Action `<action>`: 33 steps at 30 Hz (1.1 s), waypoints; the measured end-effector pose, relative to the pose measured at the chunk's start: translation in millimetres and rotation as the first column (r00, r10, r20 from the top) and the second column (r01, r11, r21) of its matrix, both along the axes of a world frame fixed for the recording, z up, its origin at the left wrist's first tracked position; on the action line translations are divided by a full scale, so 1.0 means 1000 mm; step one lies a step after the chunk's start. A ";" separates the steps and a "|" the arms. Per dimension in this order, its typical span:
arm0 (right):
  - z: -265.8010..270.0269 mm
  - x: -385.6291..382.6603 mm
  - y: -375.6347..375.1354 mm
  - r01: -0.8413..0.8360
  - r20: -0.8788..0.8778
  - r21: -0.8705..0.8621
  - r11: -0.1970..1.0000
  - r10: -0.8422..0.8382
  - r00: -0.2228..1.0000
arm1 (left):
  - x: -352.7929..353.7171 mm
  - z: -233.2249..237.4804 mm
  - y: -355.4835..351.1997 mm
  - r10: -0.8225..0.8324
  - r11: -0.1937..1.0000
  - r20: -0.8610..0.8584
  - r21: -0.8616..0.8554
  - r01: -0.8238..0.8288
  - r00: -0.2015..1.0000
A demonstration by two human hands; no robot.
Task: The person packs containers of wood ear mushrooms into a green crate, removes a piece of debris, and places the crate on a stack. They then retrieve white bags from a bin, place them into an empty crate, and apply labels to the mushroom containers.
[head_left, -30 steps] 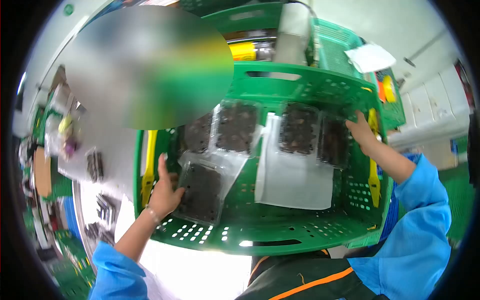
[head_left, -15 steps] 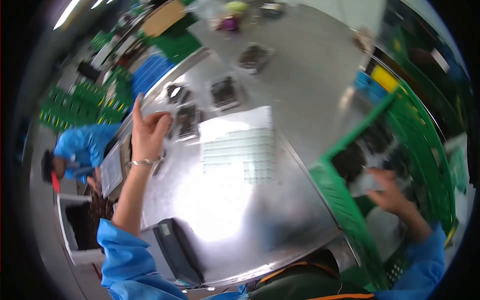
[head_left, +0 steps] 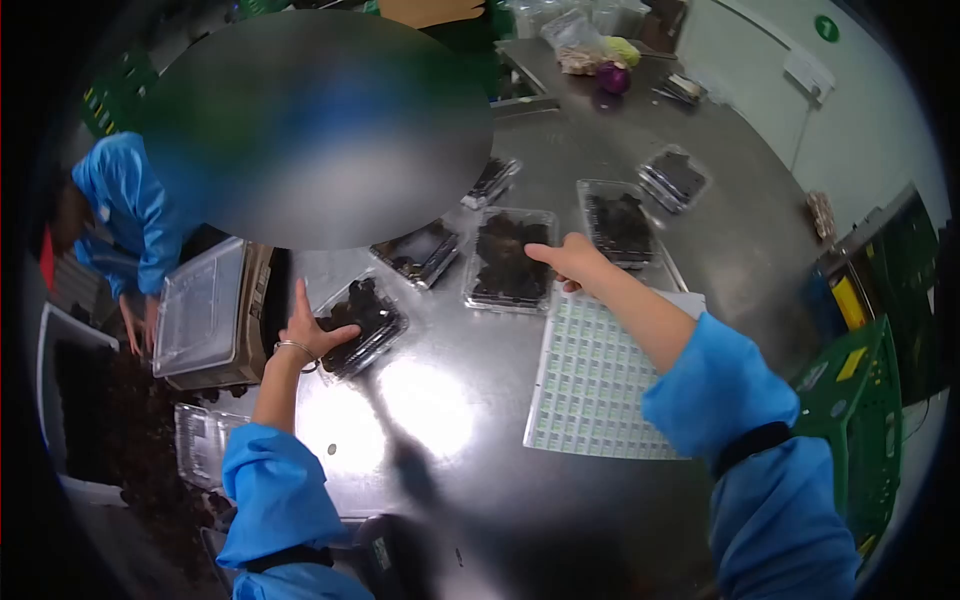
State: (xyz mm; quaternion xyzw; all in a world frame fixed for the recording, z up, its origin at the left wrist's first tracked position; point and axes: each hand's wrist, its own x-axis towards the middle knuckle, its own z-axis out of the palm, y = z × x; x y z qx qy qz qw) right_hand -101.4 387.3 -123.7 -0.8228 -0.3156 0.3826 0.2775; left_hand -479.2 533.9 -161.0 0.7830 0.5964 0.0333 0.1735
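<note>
My left hand (head_left: 308,332) is at the near-left side of a clear plastic box (head_left: 372,308) with dark wood-ear-like pieces inside. Its thumb lies across the box and its forefinger points up, well apart from the thumb. My right hand (head_left: 575,262) reaches over the top of a printed sheet of small green-white labels (head_left: 600,390). Its forefinger stretches to the right edge of another filled box (head_left: 503,265), while the other fingers curl under. Whatever these curled fingers hold, if anything, is hidden.
More filled boxes stand on the metal table, one (head_left: 620,225) behind the sheet, another (head_left: 675,180) farther back. A green crate (head_left: 845,430) is at the right. At left, a co-worker in blue (head_left: 135,200) bends near a lidded tub (head_left: 205,310). A blurred oval covers the upper left.
My right hand has left the green crate and moved left across the table to the sheet and boxes. My left hand has come down to a box. The view has turned.
</note>
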 end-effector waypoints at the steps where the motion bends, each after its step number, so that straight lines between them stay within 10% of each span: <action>1: -0.009 -0.007 0.015 -0.016 -0.031 0.024 1.000 0.017 0.999 | -0.001 0.011 0.001 0.018 1.000 0.004 -0.015 -0.018 1.000; 3: -0.027 -0.015 0.034 0.078 -0.167 -0.056 0.995 -0.086 0.982 | -0.009 0.013 -0.001 0.119 0.926 0.167 -0.375 -0.049 0.979; 6: -0.037 -0.018 0.034 0.370 -0.720 0.188 0.910 -0.129 0.682 | -0.020 0.001 -0.029 0.223 0.922 0.389 -0.383 -0.063 0.894; 16: 0.037 -0.043 0.126 0.121 -0.706 0.577 0.808 0.418 0.572 | -0.032 0.046 0.019 0.423 0.905 0.905 -0.418 -0.082 0.055; 18: -0.007 -0.059 0.169 0.074 -0.619 0.582 0.810 0.382 0.686 | 0.001 0.009 0.045 0.466 0.881 0.883 -0.457 -0.120 0.056; 20: -0.040 -0.070 0.190 0.058 -0.732 0.416 0.907 0.296 0.613 | 0.021 -0.016 0.059 0.629 0.754 0.776 -0.625 0.202 0.054; 24: -0.046 -0.080 0.159 0.028 -0.791 0.388 0.921 0.318 0.523 | 0.045 -0.017 0.036 0.706 0.679 0.707 -0.658 0.326 -0.046; 33: 0.000 -0.096 -0.140 0.378 -0.975 0.201 0.904 0.150 0.162 | 0.016 0.059 -0.130 0.483 0.637 0.836 -0.539 0.551 0.259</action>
